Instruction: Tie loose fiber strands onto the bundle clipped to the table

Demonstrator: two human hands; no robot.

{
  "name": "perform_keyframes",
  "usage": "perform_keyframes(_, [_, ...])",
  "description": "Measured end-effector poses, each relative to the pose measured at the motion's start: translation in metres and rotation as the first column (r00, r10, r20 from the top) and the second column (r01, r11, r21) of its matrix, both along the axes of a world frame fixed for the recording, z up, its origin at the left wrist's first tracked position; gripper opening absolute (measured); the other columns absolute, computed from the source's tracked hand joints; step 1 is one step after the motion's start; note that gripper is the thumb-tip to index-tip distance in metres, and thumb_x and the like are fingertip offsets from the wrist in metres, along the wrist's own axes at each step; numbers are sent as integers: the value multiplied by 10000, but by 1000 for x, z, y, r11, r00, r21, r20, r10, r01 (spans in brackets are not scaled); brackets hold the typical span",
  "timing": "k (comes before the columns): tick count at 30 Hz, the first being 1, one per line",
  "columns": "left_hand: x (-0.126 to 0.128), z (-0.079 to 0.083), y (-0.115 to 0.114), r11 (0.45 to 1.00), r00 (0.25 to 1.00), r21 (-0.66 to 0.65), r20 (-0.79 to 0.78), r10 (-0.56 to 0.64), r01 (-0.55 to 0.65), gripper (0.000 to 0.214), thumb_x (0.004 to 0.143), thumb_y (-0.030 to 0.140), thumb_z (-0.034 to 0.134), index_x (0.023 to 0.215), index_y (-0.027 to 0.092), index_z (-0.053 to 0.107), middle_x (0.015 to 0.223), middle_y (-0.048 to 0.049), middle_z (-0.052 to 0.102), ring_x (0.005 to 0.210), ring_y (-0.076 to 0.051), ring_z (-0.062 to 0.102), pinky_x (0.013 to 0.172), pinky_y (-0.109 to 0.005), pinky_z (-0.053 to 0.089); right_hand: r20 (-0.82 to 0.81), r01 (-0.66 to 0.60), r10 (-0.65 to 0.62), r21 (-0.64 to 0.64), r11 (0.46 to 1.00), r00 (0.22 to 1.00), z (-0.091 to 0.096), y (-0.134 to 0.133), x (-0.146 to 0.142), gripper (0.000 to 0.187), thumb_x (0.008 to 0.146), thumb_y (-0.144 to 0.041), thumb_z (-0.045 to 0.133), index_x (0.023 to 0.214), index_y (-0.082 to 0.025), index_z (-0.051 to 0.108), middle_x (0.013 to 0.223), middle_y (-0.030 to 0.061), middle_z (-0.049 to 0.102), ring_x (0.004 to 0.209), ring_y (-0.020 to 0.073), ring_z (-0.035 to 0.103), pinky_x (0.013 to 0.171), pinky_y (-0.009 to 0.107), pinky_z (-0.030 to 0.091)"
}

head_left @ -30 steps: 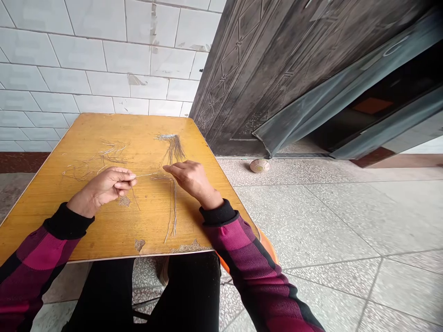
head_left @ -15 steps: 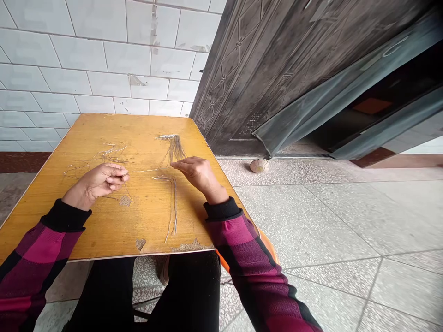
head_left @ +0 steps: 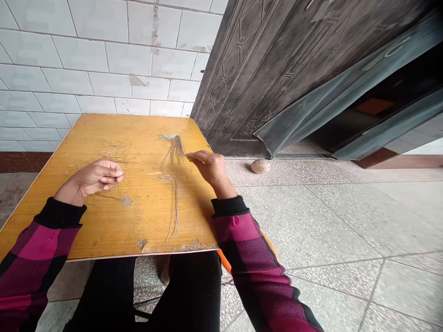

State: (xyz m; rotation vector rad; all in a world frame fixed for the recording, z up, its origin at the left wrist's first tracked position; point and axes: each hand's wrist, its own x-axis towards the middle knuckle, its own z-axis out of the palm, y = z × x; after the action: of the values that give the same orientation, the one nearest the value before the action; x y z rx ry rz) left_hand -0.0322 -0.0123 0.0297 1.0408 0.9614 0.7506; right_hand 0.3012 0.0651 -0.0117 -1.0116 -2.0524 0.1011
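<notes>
Over the left part of the table, my left hand point(head_left: 98, 177) is closed in a pinch on a thin wire point(head_left: 118, 188), whose loose end hangs below the fingers. My right hand point(head_left: 210, 169) is raised near the table's right edge, thumb and fingertips pressed together; whatever they hold, if anything, is too small to make out. Just left of those fingertips lies a bundle of bent wires point(head_left: 177, 148). A smaller group of wires point(head_left: 176, 203), bent at a right angle, rests between the hands. Loose, tangled wires point(head_left: 112, 150) are spread beyond my left hand.
The yellow wooden table point(head_left: 145, 127) has chipped patches point(head_left: 141, 243) near its front edge. A white tiled wall point(head_left: 90, 69) stands behind it, and a dark carved door point(head_left: 238, 78) to the right. A ball point(head_left: 260, 166) sits on the speckled floor.
My right hand has moved right and slightly up, away from the left one. The wire that stretched between both hands no longer spans them. My left hand has shifted slightly left.
</notes>
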Motion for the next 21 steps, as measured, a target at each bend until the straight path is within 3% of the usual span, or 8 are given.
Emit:
perform_keyframes(2, [5,-2,-2,998,998,9,-37,-60,60,218,622,234,791,566,126,611,574,-24,536,381,4,258,346,-142,331,-150,-60,45,-102,993,988,1,-6,-10,222,877,-332,577,895,-183,741,790,54,712,747,162,651,725,307,492])
perform_keyframes(4, [11,-5,-4,992,991,21,-59,-120,121,200,635,253,779,589,132,627,593,-29,555,379,4,247,352,-154,336,-296,-247,165,-266,932,941,2,-16,-25,261,852,-393,609,898,-169,734,816,66,713,758,160,645,731,312,501])
perform_keyframes(7, [19,-10,-4,980,977,32,-92,-195,198,188,671,269,746,599,142,628,538,-14,528,369,-8,250,353,-161,323,-432,-524,323,-510,682,842,2,-33,-44,338,826,-454,624,918,-144,720,859,72,704,679,126,611,605,260,485])
perform_keyframes(9, [23,-13,-4,972,966,31,-123,-229,235,178,685,268,731,606,145,628,494,-6,509,364,-20,272,358,-163,318,-439,-598,408,-620,507,801,2,-43,-53,347,804,-451,654,928,-133,714,795,50,692,604,97,566,550,233,444])
perform_keyframes(12, [28,-16,-3,965,957,33,-141,-254,261,183,697,273,718,607,145,623,480,-10,520,377,-35,311,386,-174,346,-434,-632,493,-681,368,754,0,-51,-62,330,759,-425,708,897,-126,712,691,11,662,594,88,554,574,228,432])
perform_keyframes(14, [31,-18,-2,970,963,37,-134,-233,240,183,700,277,711,622,140,618,539,-24,568,386,-31,305,406,-186,369,-438,-634,494,-689,352,751,-3,-53,-66,326,744,-423,718,870,-122,707,639,-6,640,580,85,552,568,222,427])
perform_keyframes(19, [37,-22,-3,984,985,176,-175,-6,37,139,734,265,675,756,142,615,668,-24,615,410,-26,321,408,-170,339,-430,-531,312,-686,497,847,-8,-53,-71,319,798,-443,650,796,-124,654,534,-41,583,376,32,409,393,178,310])
perform_keyframes(21, [40,-25,-3,956,968,290,-224,112,-43,144,725,249,670,810,144,620,641,-11,603,430,-47,385,409,-171,328,-437,-509,264,-693,511,860,-7,-55,-71,308,807,-435,637,805,-128,634,532,-39,592,360,34,435,381,173,315])
